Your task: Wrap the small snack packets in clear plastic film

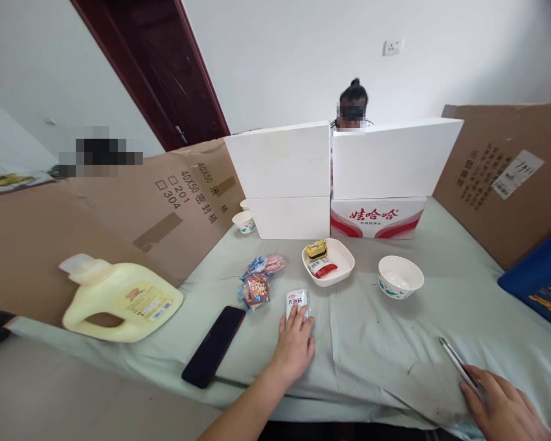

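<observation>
My left hand rests flat on the pale green cloth, its fingertips on a small white snack packet. My right hand at the lower right grips metal tongs that point up and left. Beyond the packet stands a white square dish holding a yellow packet and a red and white packet. A pile of small snack packets lies left of the white packet.
A white round bowl sits right of the dish. A black phone and a yellow jug lie to the left. White boxes and cardboard sheets wall the table; a person sits behind them. A small bowl stands at the back.
</observation>
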The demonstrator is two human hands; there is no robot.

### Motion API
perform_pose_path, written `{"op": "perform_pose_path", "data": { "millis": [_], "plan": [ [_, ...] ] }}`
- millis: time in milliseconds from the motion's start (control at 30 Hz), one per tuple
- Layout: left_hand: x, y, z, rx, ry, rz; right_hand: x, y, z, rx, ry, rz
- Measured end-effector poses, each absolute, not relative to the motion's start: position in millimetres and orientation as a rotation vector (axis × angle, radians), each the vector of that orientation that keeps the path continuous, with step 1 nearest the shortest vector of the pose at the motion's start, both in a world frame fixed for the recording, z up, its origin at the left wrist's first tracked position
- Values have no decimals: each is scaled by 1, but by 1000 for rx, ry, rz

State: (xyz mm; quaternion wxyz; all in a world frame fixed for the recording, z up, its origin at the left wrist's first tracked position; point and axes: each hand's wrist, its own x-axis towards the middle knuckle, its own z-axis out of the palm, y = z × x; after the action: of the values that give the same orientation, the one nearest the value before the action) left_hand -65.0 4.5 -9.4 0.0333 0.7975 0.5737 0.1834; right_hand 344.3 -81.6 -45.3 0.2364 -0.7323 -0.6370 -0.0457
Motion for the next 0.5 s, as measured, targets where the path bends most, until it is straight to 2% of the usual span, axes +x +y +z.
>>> {"op": "perform_pose_path", "data": {
  "millis": [100, 200, 333, 500],
  "plan": [
    [-71, 4, -10, 2476, 1741, 632, 337, -83, -44, -2025, -1765, -145],
    [-76, 11, -1, 2421, 1630, 885, 334, -83, -41, -2047, -1761, -149],
    [-69, 19, 18, 2030, 1487, 1187, 332, -83, -39, -2050, -1806, -203],
    [-45, 31, 18, 1568, 1191, 991, 329, -84, -34, -2056, -1815, -252]
  ]
}}
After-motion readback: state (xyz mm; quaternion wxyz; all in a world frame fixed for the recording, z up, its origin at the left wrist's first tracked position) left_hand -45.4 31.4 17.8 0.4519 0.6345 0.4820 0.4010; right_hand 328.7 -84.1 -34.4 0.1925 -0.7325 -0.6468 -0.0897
